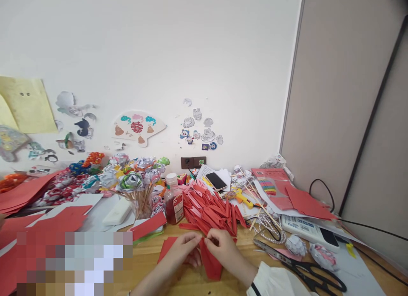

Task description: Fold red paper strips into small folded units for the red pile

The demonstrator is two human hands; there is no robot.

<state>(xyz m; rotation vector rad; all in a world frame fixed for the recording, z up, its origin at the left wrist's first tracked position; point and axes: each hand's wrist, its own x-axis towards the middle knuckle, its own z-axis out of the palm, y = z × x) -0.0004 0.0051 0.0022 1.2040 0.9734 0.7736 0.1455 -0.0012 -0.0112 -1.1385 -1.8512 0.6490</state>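
Observation:
Close to the table's front, a piece of red paper (212,264) hangs between my hands, one edge pinched at the top. My right hand (219,243) grips it between thumb and fingers. My left hand (188,247) is closed at the same upper edge, its fingertips almost meeting those of the right. More red paper (166,246) lies flat on the table under and beside my left hand. Just beyond my fingers is a heap of folded red paper strips (210,207).
Left of the heap stand a bottle of red liquid (174,207) and a cup of sticks (142,204) with paper flowers. Black scissors (301,266) lie right of my hands. A phone (216,181) and a yellow glue gun (244,198) are at the back. Red sheets (57,221) cover the left.

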